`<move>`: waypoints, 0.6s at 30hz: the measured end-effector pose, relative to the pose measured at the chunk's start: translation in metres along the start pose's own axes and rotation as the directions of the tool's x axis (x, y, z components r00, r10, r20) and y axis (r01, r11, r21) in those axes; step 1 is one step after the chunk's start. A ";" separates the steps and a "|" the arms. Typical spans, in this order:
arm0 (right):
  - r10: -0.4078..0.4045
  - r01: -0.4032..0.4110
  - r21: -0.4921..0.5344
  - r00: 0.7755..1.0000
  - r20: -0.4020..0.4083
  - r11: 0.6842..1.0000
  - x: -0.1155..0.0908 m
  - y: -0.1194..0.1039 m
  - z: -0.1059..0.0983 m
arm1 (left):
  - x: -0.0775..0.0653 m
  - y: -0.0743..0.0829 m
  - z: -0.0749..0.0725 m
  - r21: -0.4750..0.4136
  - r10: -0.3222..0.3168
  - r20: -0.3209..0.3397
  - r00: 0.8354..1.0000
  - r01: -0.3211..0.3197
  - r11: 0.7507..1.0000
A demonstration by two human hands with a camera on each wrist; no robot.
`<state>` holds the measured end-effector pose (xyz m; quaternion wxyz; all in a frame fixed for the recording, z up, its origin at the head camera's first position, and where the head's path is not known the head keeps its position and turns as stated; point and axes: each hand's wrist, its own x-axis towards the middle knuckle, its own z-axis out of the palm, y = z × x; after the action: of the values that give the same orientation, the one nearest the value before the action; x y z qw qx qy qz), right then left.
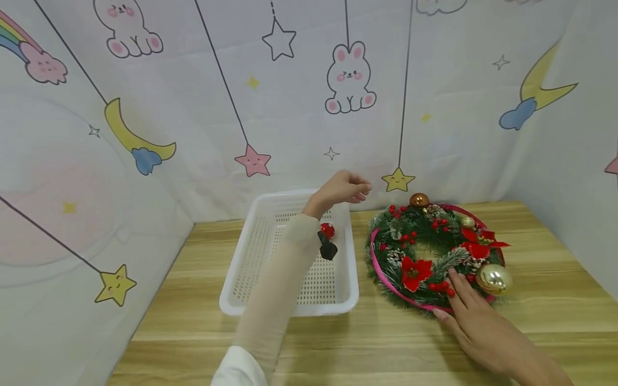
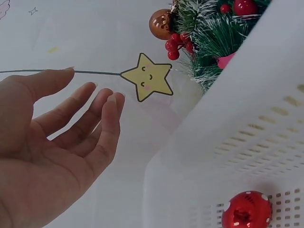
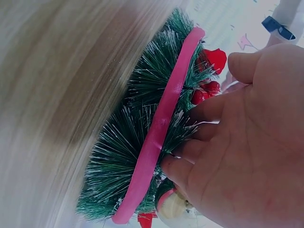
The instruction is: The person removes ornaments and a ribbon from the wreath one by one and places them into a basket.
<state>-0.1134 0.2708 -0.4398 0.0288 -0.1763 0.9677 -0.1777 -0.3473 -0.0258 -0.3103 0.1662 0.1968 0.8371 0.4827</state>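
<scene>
My left hand (image 1: 341,188) hovers over the back right corner of a white plastic basket (image 1: 235,268), its fingers loosely bent and holding nothing. In the left wrist view a red ornament ball with white dots (image 2: 248,211) lies in the basket, below that hand. To the right, a green Christmas wreath (image 1: 425,230) lies on the table, with red poinsettias (image 1: 416,273), berries, pinecones and a pink ribbon (image 1: 381,273) around its side. The fingers of my right hand (image 1: 483,328) rest on the wreath's front edge, beside a gold ball (image 1: 494,279).
A copper-coloured ball (image 1: 419,200) sits at the wreath's back edge. Behind the wooden table (image 1: 367,348) hangs a white curtain (image 1: 299,107) printed with stars, moons and rabbits. A small black device (image 1: 328,249) is worn at the left wrist.
</scene>
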 end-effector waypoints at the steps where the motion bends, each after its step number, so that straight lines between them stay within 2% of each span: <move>1: -0.002 0.002 0.002 1.000 -0.001 1.000 0.000 0.001 0.001 | 0.002 0.001 0.002 0.001 -0.004 -0.009 1.000 0.004 1.000; 11: -0.003 0.003 0.040 1.000 -0.007 0.999 -0.005 0.003 0.003 | 0.018 0.008 0.029 -0.005 -0.011 -0.042 0.999 0.011 1.000; 16: -0.007 0.008 0.017 1.000 -0.008 1.000 -0.005 0.003 0.000 | 0.029 0.010 0.047 -0.061 0.031 -0.061 0.998 -0.035 0.998; 18: -0.007 0.007 0.005 1.000 -0.002 1.000 -0.004 0.003 -0.001 | 0.033 0.010 0.053 -0.050 0.058 -0.058 0.997 -0.061 0.997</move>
<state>-0.1105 0.2750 -0.4395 0.0277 -0.1792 0.9667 -0.1805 -0.3492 0.0347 -0.3296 0.1329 0.2034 0.8223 0.5145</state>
